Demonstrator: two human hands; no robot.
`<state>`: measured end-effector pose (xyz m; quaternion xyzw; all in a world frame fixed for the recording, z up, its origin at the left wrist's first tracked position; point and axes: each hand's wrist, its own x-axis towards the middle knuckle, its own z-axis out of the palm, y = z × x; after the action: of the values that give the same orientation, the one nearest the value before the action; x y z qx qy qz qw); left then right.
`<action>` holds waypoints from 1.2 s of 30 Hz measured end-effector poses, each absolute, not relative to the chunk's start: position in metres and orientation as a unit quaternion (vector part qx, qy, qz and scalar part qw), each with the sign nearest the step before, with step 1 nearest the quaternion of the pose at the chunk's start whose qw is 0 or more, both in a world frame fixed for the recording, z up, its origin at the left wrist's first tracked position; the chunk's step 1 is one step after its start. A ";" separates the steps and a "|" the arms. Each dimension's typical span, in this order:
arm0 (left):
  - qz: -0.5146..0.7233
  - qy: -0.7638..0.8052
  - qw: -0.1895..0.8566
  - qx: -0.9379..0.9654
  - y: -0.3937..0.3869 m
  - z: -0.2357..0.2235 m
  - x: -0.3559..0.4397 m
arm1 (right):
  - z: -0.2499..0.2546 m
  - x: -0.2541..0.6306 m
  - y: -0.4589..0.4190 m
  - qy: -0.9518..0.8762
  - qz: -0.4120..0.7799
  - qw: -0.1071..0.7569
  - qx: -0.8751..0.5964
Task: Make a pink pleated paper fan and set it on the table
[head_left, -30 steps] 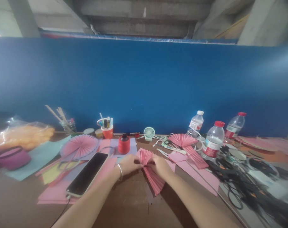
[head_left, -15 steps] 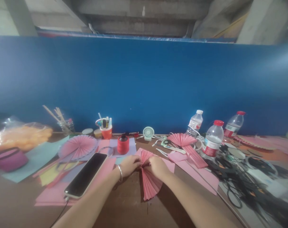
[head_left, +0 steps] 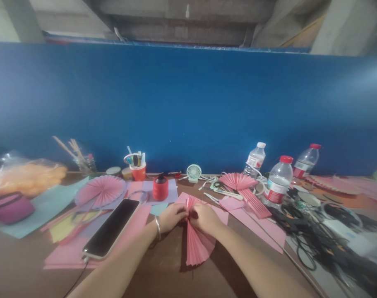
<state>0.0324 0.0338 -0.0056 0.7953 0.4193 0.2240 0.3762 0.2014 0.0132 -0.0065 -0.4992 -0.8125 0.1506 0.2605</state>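
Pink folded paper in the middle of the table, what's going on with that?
A person has both hands on the pleated pink paper: the left hand and right hand meet at its narrow middle, fingers pinched in close. Its near end fans out toward the person. A red spool stands beyond the left hand, a phone lies on colored sheets to the left, and another pleated pink piece sits at right.
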 end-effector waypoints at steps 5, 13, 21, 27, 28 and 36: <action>0.231 0.427 0.360 0.796 0.033 -0.004 0.033 | -0.007 0.204 0.011 -0.814 0.154 0.271 -0.490; 0.228 0.442 0.316 0.808 0.035 -0.001 0.028 | -0.005 0.210 0.009 -0.800 0.179 0.306 -0.483; 0.207 0.430 0.268 0.837 0.038 -0.004 0.026 | -0.012 0.215 0.013 -0.839 0.156 0.271 -0.444; 0.201 0.441 0.206 0.850 0.030 0.002 0.032 | -0.008 0.215 0.010 -0.838 0.142 0.272 -0.451; 0.203 0.447 0.195 0.849 0.029 0.003 0.033 | -0.007 0.216 0.010 -0.837 0.138 0.278 -0.450; 0.229 0.469 0.177 0.835 0.025 0.002 0.038 | -0.007 0.215 0.011 -0.835 0.128 0.299 -0.443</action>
<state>0.0384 0.0252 0.0024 0.8346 0.4688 0.2290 0.1767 0.2154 0.0108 -0.0071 -0.4434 -0.8351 0.1280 0.2992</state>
